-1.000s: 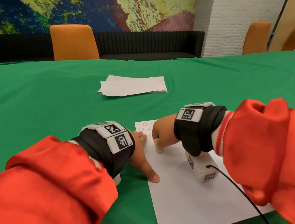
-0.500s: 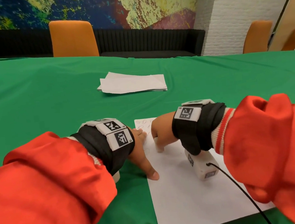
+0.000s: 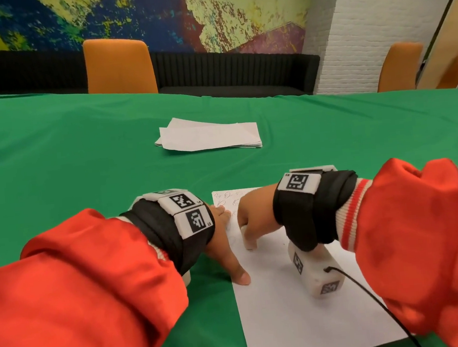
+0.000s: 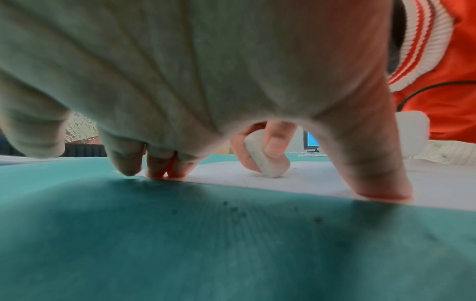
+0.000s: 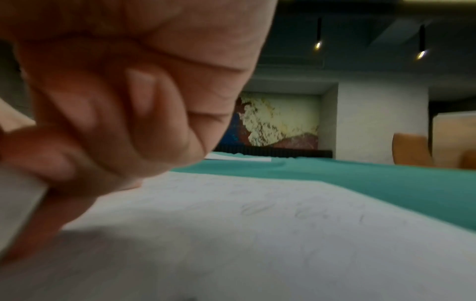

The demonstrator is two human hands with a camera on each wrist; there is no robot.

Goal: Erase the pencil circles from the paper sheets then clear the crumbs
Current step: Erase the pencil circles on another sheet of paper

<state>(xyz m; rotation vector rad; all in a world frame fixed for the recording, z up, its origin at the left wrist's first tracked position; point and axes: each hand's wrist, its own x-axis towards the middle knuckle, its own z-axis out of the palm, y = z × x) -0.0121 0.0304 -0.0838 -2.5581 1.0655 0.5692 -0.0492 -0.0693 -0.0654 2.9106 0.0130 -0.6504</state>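
I see a plain green tablecloth (image 3: 83,164) under a white paper sheet (image 3: 303,310) marked with faint grey pencil circles (image 3: 228,195). My sleeves (image 3: 80,291) are bright orange-red, with cream cuffs (image 3: 349,215) striped red. Black wrist straps (image 3: 303,208) carry white tags with black square codes. The eraser (image 4: 268,160) is white, smudged grey. Behind, orange chairs (image 3: 120,65) and a blue, yellow and purple mural (image 3: 153,16).

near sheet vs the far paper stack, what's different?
The near sheet is a single page; the far stack is several sheets, loosely fanned.
The near sheet is pinned by the left hand while the right hand presses the eraser on it; nothing touches the far stack.
Pencil circles show at the near sheet's top; none can be made out on the far stack.
Both are white and lie flat on the green tablecloth.
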